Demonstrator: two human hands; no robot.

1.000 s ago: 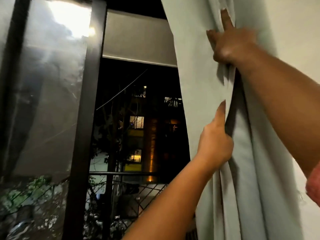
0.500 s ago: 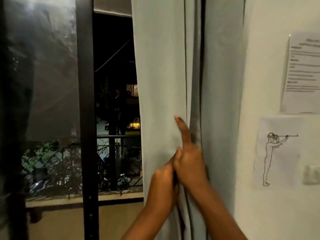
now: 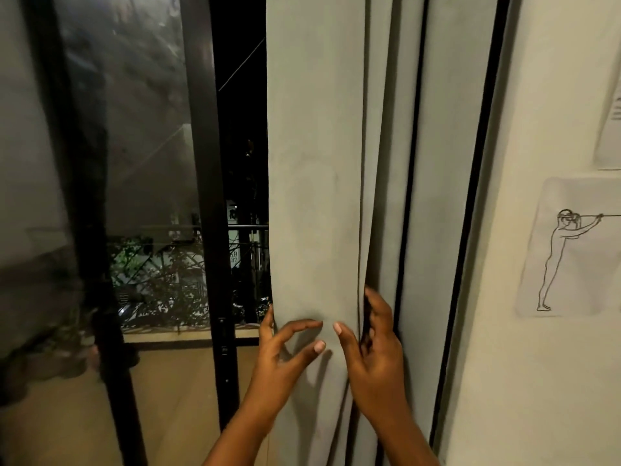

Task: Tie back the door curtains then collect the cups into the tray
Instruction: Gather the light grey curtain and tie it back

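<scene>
At nine o'clock stands the dark door frame (image 3: 205, 183) with night and a balcony railing (image 3: 188, 228) behind the glass, leaving open room on that side for an arm to swing out. Just right of it the left hand (image 3: 279, 351) reaches up from six o'clock, its fingers hooked behind the curtain's free left edge while thumb and forefinger curve loosely over the front of the cloth, so it cups the edge rather than clamps it. The curtain (image 3: 319, 169) itself hangs as a gathered grey bundle whose long axis runs straight from twelve to six, filling the middle of the view. The right hand (image 3: 379, 344) lies at about five o'clock, fingers spread and pushed into the dark fold on the bundle's right side, thumb on the front; whether it pinches cloth inside that fold cannot be told. The two hands bracket the bundle at one height, close together, so circling it looks like the next need. At three o'clock the wall (image 3: 497, 331) stands hard by, carrying a line drawing (image 3: 568, 250), so room there is tight. No tie-back, cups or tray show.
</scene>
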